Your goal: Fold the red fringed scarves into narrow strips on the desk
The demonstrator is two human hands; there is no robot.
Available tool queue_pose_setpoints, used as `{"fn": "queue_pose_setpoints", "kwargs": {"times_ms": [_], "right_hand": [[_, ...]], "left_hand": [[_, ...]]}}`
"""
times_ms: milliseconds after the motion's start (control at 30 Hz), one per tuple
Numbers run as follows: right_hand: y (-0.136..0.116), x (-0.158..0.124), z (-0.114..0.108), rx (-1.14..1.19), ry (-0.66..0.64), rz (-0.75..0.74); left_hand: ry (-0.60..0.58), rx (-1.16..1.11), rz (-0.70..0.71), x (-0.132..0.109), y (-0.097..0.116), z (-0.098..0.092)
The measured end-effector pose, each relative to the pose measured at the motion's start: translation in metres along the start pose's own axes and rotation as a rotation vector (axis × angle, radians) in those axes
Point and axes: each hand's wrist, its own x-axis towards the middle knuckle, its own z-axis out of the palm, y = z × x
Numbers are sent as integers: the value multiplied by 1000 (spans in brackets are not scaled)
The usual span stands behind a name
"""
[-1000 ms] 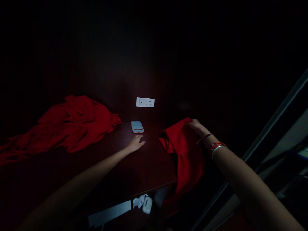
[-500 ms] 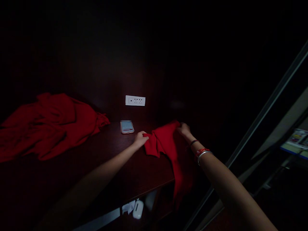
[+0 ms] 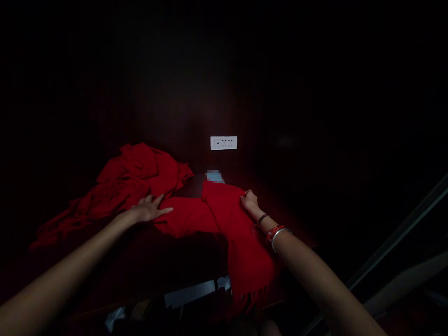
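Note:
A red fringed scarf (image 3: 227,210) lies partly folded on the dark wooden surface, its fringed end hanging over the front edge. My right hand (image 3: 249,200) is closed around its upper right edge. At the scarf's left end, my left hand (image 3: 149,210) rests with fingers spread, touching the cloth without gripping it. Behind that hand sits a bunched heap of red fringed cloth (image 3: 140,168); whether it joins the scarf I cannot tell. A flat phone-like object (image 3: 214,176), blurred out, lies just behind the scarf, which covers its near part.
A white wall socket (image 3: 223,143) is fixed to the dark back panel. Below the surface's front edge, a pale flat strip (image 3: 191,293) and some white items (image 3: 115,317) show in a shelf space. A light metal-looking edge (image 3: 402,233) runs diagonally at the right.
My left hand has moved left and opened from its pinch on the scarf. The scarf now stretches further left and covers part of the phone-like object. The view has shifted left.

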Motion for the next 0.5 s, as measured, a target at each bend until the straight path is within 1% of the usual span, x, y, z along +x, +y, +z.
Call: {"fn": "queue_pose_setpoints", "kwargs": {"times_ms": [33, 67, 100, 167, 267, 333, 400, 433, 500], "right_hand": [[1, 1, -3, -11, -1, 8], [3, 2, -6, -21, 1, 16], [5, 4, -11, -29, 8, 25], [9, 9, -21, -44, 33, 51], [16, 17, -33, -63, 91, 119], [22, 22, -39, -75, 118, 166], [27, 25, -41, -87, 107, 186], [29, 26, -42, -91, 89, 186], [32, 26, -43, -100, 50, 171]], "left_hand": [[-50, 16, -22, -2, -4, 8], [-78, 26, -9, -3, -7, 12], [-89, 23, 30, -3, -9, 13], [-102, -34, 123, -2, -15, 4], [-165, -231, 244, -4, -26, -16], [-211, -351, 284, -10, -30, -19], [-227, -399, 267, -19, -27, -9], [-208, -407, 247, -23, -23, -2], [-114, -477, 223, -27, -12, 9]]}}
